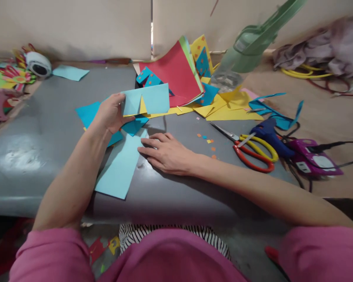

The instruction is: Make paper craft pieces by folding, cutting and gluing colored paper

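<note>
My left hand [113, 111] grips a light blue sheet [155, 98] by its left end, lifted above the table. A narrow wedge-shaped notch is cut into the sheet's lower edge, and yellow shows through it. Below lies a second light blue strip [117, 168], flat and slanting toward the table's front edge. My right hand [167, 152] rests on the grey surface with fingers stretched out, the fingertips at the strip's right edge. Darker blue pieces [90, 113] lie under and beside my left hand.
Scissors [253, 149] with red and yellow handles lie at right, beside a blue glue gun [270, 135] and a purple power box [314, 158] with cords. Behind are red sheets [170, 74], yellow scraps [226, 105] and a green spray bottle [247, 51]. A white tape roll [38, 64] sits far left.
</note>
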`<state>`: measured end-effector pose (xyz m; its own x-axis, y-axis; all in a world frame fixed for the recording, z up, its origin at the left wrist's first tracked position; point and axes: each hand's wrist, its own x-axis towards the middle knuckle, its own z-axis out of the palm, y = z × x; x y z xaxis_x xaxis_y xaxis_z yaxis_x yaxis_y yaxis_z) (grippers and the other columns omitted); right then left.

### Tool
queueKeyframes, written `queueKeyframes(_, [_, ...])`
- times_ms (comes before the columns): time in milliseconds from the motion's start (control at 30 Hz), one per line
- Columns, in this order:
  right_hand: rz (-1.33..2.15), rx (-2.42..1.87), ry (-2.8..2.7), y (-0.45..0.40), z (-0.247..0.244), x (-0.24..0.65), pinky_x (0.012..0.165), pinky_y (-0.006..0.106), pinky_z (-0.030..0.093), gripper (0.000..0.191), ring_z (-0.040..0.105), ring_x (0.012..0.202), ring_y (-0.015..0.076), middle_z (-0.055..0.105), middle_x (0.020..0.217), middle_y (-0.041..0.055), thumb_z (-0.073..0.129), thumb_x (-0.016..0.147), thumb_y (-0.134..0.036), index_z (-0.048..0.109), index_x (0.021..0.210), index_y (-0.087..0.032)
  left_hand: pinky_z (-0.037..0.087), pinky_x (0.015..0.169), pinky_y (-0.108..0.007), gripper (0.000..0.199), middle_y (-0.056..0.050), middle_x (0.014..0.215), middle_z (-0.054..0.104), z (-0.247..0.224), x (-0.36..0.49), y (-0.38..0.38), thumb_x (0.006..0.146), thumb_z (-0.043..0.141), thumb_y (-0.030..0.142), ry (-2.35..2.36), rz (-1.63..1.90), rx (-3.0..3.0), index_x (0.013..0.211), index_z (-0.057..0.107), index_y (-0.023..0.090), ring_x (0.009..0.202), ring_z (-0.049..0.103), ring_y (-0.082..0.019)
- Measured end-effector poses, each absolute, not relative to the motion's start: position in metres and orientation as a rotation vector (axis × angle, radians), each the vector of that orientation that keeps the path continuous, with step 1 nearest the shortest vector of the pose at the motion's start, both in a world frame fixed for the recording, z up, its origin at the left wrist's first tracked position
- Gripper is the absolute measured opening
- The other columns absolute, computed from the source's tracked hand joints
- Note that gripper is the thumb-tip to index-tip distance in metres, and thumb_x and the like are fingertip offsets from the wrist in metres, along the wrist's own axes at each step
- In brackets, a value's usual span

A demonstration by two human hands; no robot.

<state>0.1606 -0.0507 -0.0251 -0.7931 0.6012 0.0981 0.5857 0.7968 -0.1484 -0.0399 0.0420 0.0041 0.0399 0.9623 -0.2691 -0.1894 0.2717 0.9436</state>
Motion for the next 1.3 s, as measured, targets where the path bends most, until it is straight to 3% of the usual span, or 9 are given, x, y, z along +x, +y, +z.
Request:
queueKeyframes(133, [0.104,-0.819,-2.832,-0.048,-0.031,0.148,0.106,0.051,0.035,0.048,0.05,0.133,0.0321,0.054,0.152,0.0151,0.043,0.105,-0.038,0.052,0.146,-0.017,0.058,0.076,-0.034,0.012,-0.002,0.099,0.073,0.001,-0.037,0.041,0.083,0.062,0.03,1.167,1.217,0.914,0.092,0.057,0.024,0.116,0.066,-0.027])
queueKeyframes(267, [-0.023,-0.718,-2.87,-0.056,-0.034,0.166,0.115,0.057,0.029,0.049,0.063,0.117,0.0309,0.07,0.129,0.0186,0.046,0.103,-0.048,0.064,0.129,-0.011,0.059,0.081,-0.039,0.015,-0.003,0.1,0.072,-0.001,-0.037,0.043,0.081,0.063,0.031,1.19,1.235,0.894,0.092,0.057,0.023,0.118,0.065,-0.029])
queueKeyframes(500, [0.058,-0.977,-2.75,-0.07,-0.029,0.23,0.11,0.057,0.041,0.027,0.07,0.105,0.0277,0.076,0.12,0.0092,0.053,0.1,-0.04,0.074,0.113,-0.028,0.06,0.089,-0.044,0.019,-0.003,0.104,0.07,-0.004,-0.037,0.049,0.078,0.067,0.031,1.179,1.223,0.87,0.093,0.057,0.024,0.12,0.065,-0.031])
queueKeyframes(767, [-0.064,-1.289,-2.732,-0.041,-0.025,0.236,0.115,0.062,0.034,0.043,0.063,0.124,0.0348,0.065,0.139,0.0174,0.047,0.1,-0.042,0.067,0.129,-0.017,0.06,0.09,-0.039,0.017,-0.002,0.104,0.066,0.006,-0.034,0.041,0.085,0.066,0.03,1.1,1.214,0.888,0.095,0.054,0.024,0.119,0.064,-0.026])
queueKeyframes(900, [0.094,-1.459,-2.519,-0.039,-0.001,0.25,0.105,0.055,0.047,0.05,0.061,0.128,0.0349,0.063,0.142,0.0171,0.046,0.1,-0.045,0.059,0.141,-0.019,0.062,0.077,-0.031,0.012,0.001,0.085,0.062,0.014,-0.028,0.029,0.089,0.063,0.029,1.024,1.121,1.004,0.091,0.053,0.023,0.093,0.069,-0.018])
queueKeyframes(1000, [0.153,-1.591,-2.274,-0.048,0.023,0.272,0.093,0.047,0.054,0.047,0.068,0.112,0.0307,0.071,0.129,0.0122,0.045,0.1,-0.048,0.062,0.137,-0.025,0.056,0.065,-0.024,0.014,0.003,0.074,0.056,0.015,-0.018,0.015,0.087,0.064,0.031,0.985,1.027,1.111,0.09,0.053,0.023,0.071,0.063,-0.014])
queueKeyframes(1067, [0.135,-1.675,-2.147,-0.056,0.033,0.289,0.085,0.043,0.055,0.044,0.071,0.098,0.0291,0.074,0.118,0.0139,0.048,0.098,-0.047,0.067,0.13,-0.022,0.05,0.06,-0.023,0.017,0.003,0.072,0.055,0.012,-0.008,0.004,0.085,0.065,0.035,0.983,0.931,1.182,0.089,0.053,0.024,0.064,0.057,-0.013])
queueKeyframes(1167, [0.153,-1.736,-2.092,-0.064,0.033,0.31,0.077,0.039,0.054,0.037,0.07,0.083,0.0262,0.078,0.102,0.0147,0.053,0.095,-0.043,0.074,0.111,-0.018,0.042,0.058,-0.025,0.019,0.003,0.07,0.052,0.005,0.009,-0.013,0.087,0.06,0.042,1.092,0.717,1.379,0.089,0.051,0.025,0.062,0.052,-0.014])
queueKeyframes(1300, [0.169,-1.714,-2.132,-0.069,0.022,0.327,0.076,0.036,0.052,0.029,0.07,0.083,0.0231,0.078,0.098,0.0079,0.054,0.094,-0.039,0.075,0.099,-0.021,0.035,0.062,-0.029,0.016,0.0,0.075,0.057,0.005,0.018,-0.03,0.086,0.055,0.04,1.214,0.362,1.954,0.083,0.05,0.025,0.07,0.053,-0.019])
